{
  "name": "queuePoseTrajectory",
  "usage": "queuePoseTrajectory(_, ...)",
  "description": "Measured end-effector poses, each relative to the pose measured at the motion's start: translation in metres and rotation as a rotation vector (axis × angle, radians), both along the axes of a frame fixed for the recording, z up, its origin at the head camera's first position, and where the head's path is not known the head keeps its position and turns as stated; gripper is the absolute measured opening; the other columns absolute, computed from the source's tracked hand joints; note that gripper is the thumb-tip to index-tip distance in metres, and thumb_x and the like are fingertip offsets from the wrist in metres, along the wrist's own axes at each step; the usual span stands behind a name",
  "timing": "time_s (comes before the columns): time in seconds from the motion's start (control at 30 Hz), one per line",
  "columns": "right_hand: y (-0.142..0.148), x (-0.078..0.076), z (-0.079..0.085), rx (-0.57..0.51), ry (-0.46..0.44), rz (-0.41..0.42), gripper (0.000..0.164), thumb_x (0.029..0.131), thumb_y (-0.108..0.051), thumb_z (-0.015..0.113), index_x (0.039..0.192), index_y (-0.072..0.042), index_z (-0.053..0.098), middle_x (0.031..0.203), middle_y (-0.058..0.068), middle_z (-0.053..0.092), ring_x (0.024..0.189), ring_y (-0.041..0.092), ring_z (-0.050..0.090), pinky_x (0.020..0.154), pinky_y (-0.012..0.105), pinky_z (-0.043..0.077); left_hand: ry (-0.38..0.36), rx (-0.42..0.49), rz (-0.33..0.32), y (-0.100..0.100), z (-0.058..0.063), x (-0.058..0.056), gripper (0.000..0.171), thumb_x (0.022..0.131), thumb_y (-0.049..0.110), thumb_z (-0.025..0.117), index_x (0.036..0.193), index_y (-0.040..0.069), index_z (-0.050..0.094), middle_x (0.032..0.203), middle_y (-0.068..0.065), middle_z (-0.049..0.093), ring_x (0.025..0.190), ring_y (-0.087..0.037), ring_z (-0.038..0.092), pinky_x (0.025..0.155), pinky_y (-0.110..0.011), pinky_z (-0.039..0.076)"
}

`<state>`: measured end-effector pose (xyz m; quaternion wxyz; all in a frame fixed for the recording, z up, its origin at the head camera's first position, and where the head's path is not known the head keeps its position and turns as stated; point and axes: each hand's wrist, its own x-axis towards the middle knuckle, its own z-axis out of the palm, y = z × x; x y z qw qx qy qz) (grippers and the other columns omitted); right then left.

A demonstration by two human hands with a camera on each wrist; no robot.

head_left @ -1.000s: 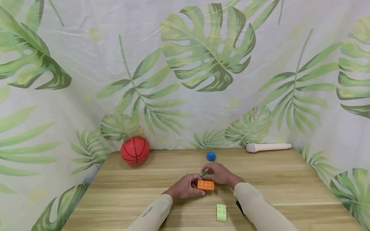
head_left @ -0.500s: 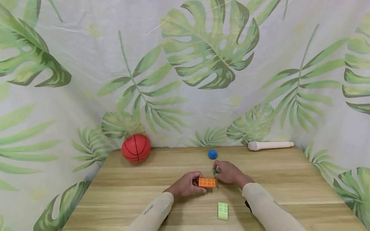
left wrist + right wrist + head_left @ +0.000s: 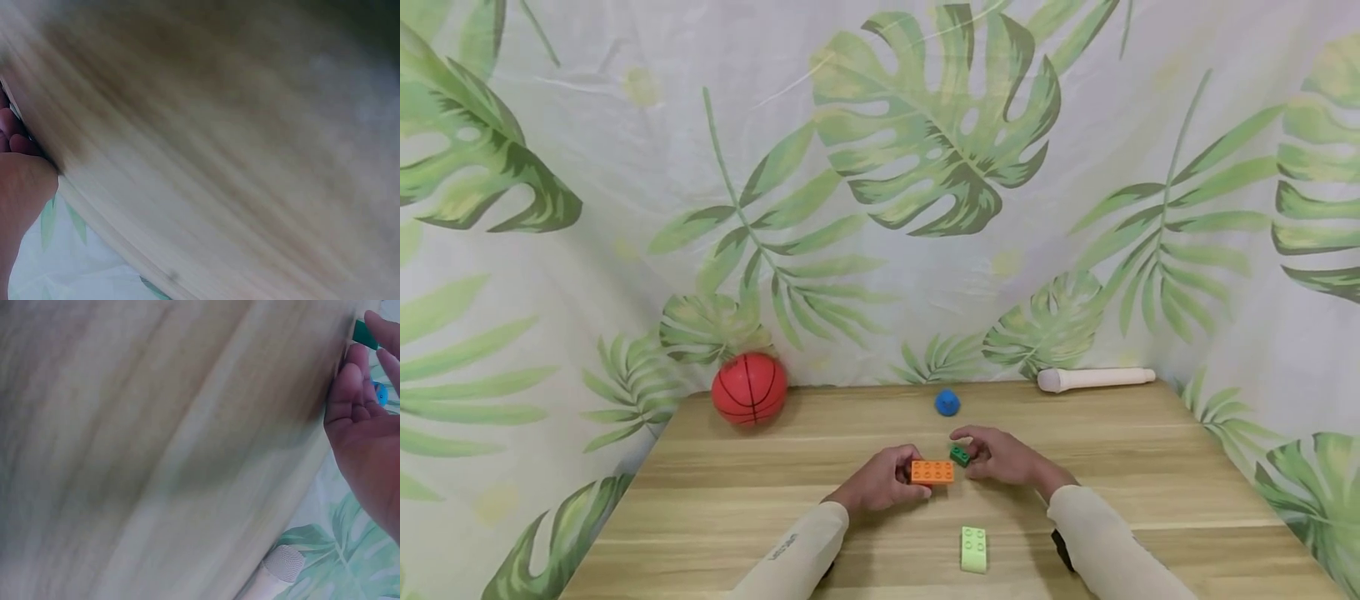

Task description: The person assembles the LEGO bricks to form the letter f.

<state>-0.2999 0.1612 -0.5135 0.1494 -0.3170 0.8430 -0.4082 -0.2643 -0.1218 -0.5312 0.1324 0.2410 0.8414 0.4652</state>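
Observation:
My left hand (image 3: 883, 481) grips an orange brick (image 3: 932, 472) by its left end, its studs facing up. Just right of it, the fingertips of my right hand (image 3: 1003, 457) pinch a small green brick (image 3: 959, 455) with two studs showing. That green brick also peeks out at the fingertips in the right wrist view, at the upper right. Closer to me on the table lies a light green brick (image 3: 973, 550), apart from both hands. In the left wrist view only part of the left hand shows, at the left edge, with the orange brick out of sight.
The wooden table (image 3: 737, 492) backs onto a leaf-patterned cloth (image 3: 865, 275). Along its far edge sit a red toy basketball (image 3: 750, 389) at left, a small round blue object (image 3: 947, 403) mid-way, and a white microphone (image 3: 1097, 379) at right.
The green brick has moved right, away from the orange brick, and its studs now show more plainly. My right hand has shifted right; the left hand stays nearly still.

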Motion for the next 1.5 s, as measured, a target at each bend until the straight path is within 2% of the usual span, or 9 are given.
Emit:
queuePoseTrajectory(0.13, 0.000, 0.000, -0.004, -0.034, -0.005, 0.010, 0.039, 0.095, 0.002, 0.075, 0.133, 0.003, 0.065, 0.107, 0.020, 0.069, 0.086, 0.011, 0.059, 0.077, 0.023, 0.051, -0.004, -0.001, 0.000, 0.000, -0.003, 0.001, 0.024, 0.094, 0.014, 0.084, 0.110, 0.008, 0.067, 0.098, 0.002, 0.065, 0.083, -0.006, 0.054, 0.072, -0.017, 0.044)
queuePoseTrajectory(0.23, 0.001, 0.000, -0.007, -0.046, -0.005, -0.015, 0.030, 0.095, 0.000, 0.077, 0.123, 0.002, 0.067, 0.105, 0.018, 0.067, 0.088, 0.010, 0.057, 0.079, 0.022, 0.049, -0.006, -0.001, 0.000, 0.000, -0.004, 0.001, 0.024, 0.094, 0.014, 0.084, 0.110, 0.008, 0.067, 0.097, 0.002, 0.065, 0.083, -0.005, 0.054, 0.072, -0.017, 0.044)
queuePoseTrajectory(0.37, 0.002, -0.001, -0.011, -0.061, -0.001, -0.041, 0.029, 0.094, -0.006, 0.080, 0.119, 0.000, 0.067, 0.103, 0.016, 0.066, 0.087, 0.010, 0.057, 0.078, 0.022, 0.049, -0.008, 0.012, -0.003, -0.001, -0.003, 0.001, 0.024, 0.094, 0.014, 0.084, 0.109, 0.008, 0.067, 0.098, 0.001, 0.068, 0.083, -0.004, 0.055, 0.072, -0.017, 0.045)
queuePoseTrajectory(0.7, 0.001, 0.000, -0.016, -0.051, 0.016, -0.104, 0.027, 0.094, -0.011, 0.081, 0.116, -0.002, 0.068, 0.107, 0.012, 0.069, 0.091, 0.011, 0.058, 0.079, 0.021, 0.049, -0.010, 0.015, -0.016, 0.000, -0.003, -0.001, 0.023, 0.095, 0.013, 0.084, 0.109, 0.008, 0.067, 0.099, 0.000, 0.069, 0.083, -0.003, 0.056, 0.073, -0.018, 0.046)
queuePoseTrajectory(0.93, 0.000, 0.008, -0.009, -0.118, -0.037, -0.192, 0.026, 0.096, -0.011, 0.078, 0.117, -0.002, 0.067, 0.116, 0.018, 0.073, 0.091, 0.017, 0.069, 0.073, 0.024, 0.053, -0.008, 0.028, -0.017, -0.001, -0.003, -0.001, 0.023, 0.094, 0.013, 0.084, 0.109, 0.007, 0.067, 0.098, 0.001, 0.068, 0.082, -0.004, 0.055, 0.072, -0.017, 0.046)
queuePoseTrajectory(1.13, -0.007, 0.011, -0.005, -0.137, 0.002, -0.247, 0.028, 0.098, -0.015, 0.078, 0.122, -0.004, 0.067, 0.121, 0.016, 0.072, 0.100, 0.018, 0.070, 0.080, 0.024, 0.056, -0.010, 0.035, -0.024, -0.001, -0.001, 0.000, 0.024, 0.095, 0.012, 0.084, 0.110, 0.006, 0.067, 0.099, -0.003, 0.070, 0.081, -0.002, 0.055, 0.072, -0.017, 0.046)
queuePoseTrajectory(1.2, -0.012, 0.013, -0.002, -0.141, 0.023, -0.241, 0.030, 0.099, -0.017, 0.078, 0.124, -0.005, 0.067, 0.123, 0.016, 0.072, 0.102, 0.018, 0.069, 0.083, 0.024, 0.056, -0.006, 0.039, -0.032, -0.001, -0.002, -0.001, 0.024, 0.095, 0.012, 0.083, 0.110, 0.004, 0.066, 0.100, -0.005, 0.071, 0.081, -0.002, 0.056, 0.072, -0.016, 0.047)
queuePoseTrajectory(1.33, -0.022, 0.017, 0.006, -0.175, 0.062, -0.178, 0.032, 0.099, -0.019, 0.078, 0.125, -0.004, 0.068, 0.122, 0.017, 0.072, 0.101, 0.018, 0.070, 0.086, 0.026, 0.057, -0.001, 0.042, -0.040, -0.002, -0.003, -0.001, 0.024, 0.095, 0.012, 0.083, 0.110, 0.004, 0.066, 0.099, -0.005, 0.070, 0.081, -0.001, 0.056, 0.072, -0.016, 0.047)
queuePoseTrajectory(1.5, -0.034, 0.023, 0.010, -0.192, 0.052, -0.094, 0.033, 0.100, -0.020, 0.078, 0.127, -0.005, 0.069, 0.120, 0.016, 0.073, 0.103, 0.018, 0.070, 0.086, 0.027, 0.058, -0.006, 0.040, -0.037, -0.002, -0.004, -0.002, 0.022, 0.096, 0.012, 0.083, 0.108, 0.006, 0.066, 0.097, -0.002, 0.069, 0.079, 0.000, 0.056, 0.072, -0.016, 0.047)
